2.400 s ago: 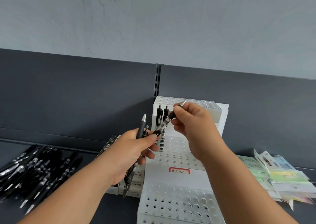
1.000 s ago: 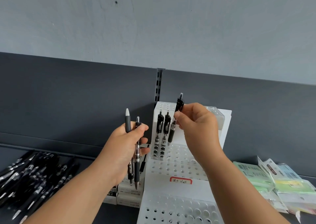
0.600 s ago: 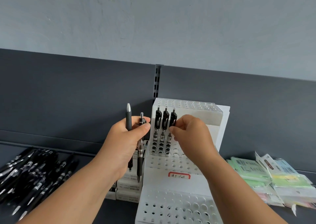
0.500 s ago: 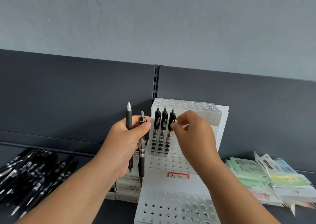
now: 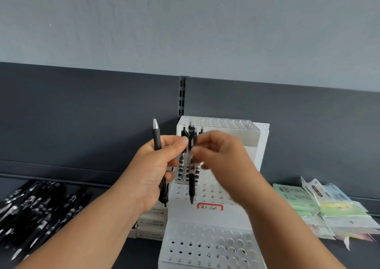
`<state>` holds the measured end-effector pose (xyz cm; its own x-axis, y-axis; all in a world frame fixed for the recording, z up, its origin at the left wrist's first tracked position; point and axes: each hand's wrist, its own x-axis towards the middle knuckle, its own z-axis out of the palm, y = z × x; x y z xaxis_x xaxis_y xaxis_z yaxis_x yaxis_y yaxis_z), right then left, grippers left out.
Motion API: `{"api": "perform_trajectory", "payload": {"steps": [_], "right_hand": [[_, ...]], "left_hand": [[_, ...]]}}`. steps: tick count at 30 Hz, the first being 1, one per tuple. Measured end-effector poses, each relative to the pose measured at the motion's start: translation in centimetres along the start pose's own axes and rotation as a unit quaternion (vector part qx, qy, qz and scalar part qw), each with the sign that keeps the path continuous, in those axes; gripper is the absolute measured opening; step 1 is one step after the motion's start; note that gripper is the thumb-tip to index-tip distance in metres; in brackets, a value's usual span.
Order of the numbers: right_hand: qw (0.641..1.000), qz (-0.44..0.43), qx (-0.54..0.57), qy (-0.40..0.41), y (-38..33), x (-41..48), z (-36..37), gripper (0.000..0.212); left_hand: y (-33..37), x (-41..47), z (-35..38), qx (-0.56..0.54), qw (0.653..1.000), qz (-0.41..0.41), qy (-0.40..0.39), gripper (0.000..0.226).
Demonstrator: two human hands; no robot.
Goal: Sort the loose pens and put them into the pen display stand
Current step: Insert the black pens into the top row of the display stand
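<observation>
Right hand pinches an upright black pen, tip down, just near of the white stand; left hand grips another pen.

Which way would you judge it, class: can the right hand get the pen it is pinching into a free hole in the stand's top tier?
Probably yes: the right hand holds the pen upright before the stand, whose top tier shows free holes right of the three seated pens.

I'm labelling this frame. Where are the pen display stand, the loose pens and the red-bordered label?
pen display stand (image 5: 224, 242), head view, lowest perforated tier.
loose pens (image 5: 35, 209), head view, middle of the pile.
red-bordered label (image 5: 210, 207), head view, its handwritten centre.
</observation>
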<state>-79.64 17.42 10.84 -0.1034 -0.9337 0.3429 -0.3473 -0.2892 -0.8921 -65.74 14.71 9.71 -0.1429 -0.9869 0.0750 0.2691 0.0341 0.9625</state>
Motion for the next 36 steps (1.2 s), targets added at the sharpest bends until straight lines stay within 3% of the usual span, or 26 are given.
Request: {"api": "perform_trajectory", "payload": {"steps": [3,6,18,25,29,33,36], "right_hand": [[0.992,-0.049,0.024,0.116,-0.7,1.1,-2.0,0.011],[0.982,-0.075,-0.012,0.175,-0.7,1.7,-2.8,0.012],[0.975,0.012,-0.189,0.115,3.6,1.7,-0.6,0.008],[0.968,0.013,-0.217,0.126,3.1,1.6,-1.2,0.006],[0.976,-0.038,-0.140,0.162,1.8,-0.1,-0.4,0.007],[0.999,0.042,0.013,0.000,1.1,-1.4,0.3,0.021],[0.977,0.103,0.171,-0.081,1.2,-1.7,0.2,0.008]], "left_hand": [[-0.2,0.2,-0.5,0.005,1.000,-0.013,0.019,0.047],[-0.5,0.5,-0.9,0.007,0.999,-0.034,0.028,0.037],[-1.0,0.8,-1.6,0.034,0.998,-0.043,0.013,0.033],[-0.5,0.8,-1.5,0.098,0.994,-0.018,0.033,0.066],[0.2,0.4,-1.0,0.029,0.999,-0.027,0.019,0.059],[0.4,0.1,-0.6,-0.064,0.998,-0.027,0.007,0.043],[0.5,-0.1,-0.5,-0.126,0.991,-0.031,-0.003,0.036]]}}
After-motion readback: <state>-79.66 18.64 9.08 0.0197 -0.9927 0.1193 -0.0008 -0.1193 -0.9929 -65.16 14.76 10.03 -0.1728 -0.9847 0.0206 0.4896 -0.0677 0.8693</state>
